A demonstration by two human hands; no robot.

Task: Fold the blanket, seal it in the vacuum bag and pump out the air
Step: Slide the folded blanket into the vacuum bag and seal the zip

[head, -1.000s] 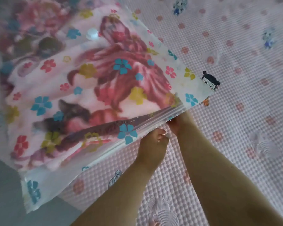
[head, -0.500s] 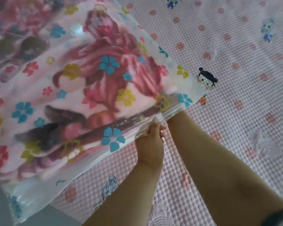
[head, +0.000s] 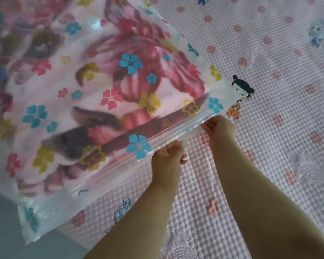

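This is a bedroom in a home. A bed [head: 269, 128] fills most of the view, covered by a pink quilted bed sheet [head: 279, 53] printed with small flowers and cartoon children. At the lower left, past the bed's edge, a strip of plain grey floor [head: 2, 230] shows.

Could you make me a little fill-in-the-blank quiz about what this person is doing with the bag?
1. The blanket lies inside a see-through ____ printed with flowers.
2. Both hands pinch the bag's ____ edge.
3. The left hand and right hand work over a ____ bedcover.
4. The round white valve has no ____ attached.

Missing words: bag; zipper; pink; pump
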